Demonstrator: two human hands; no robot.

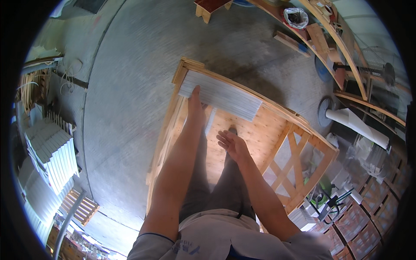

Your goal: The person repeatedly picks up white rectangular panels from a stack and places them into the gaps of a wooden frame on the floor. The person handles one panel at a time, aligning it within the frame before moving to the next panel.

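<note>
Left hand, fingers flat on one stack of white slats; right hand empty, fingers loosely spread, above one wooden crate.

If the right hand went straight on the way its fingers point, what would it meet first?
The right hand is open, fingers pointing up-left across the wooden crate's plank surface. Going on, it would likely first meet the stack of white slats, near the left hand resting there; depth is unclear.

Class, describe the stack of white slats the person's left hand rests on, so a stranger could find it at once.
Find the big wooden crate mid-floor. Across its far end lies the stack of white slats, under the left hand. Other white stacks sit by the left wall; only this one lies on the crate.
</note>
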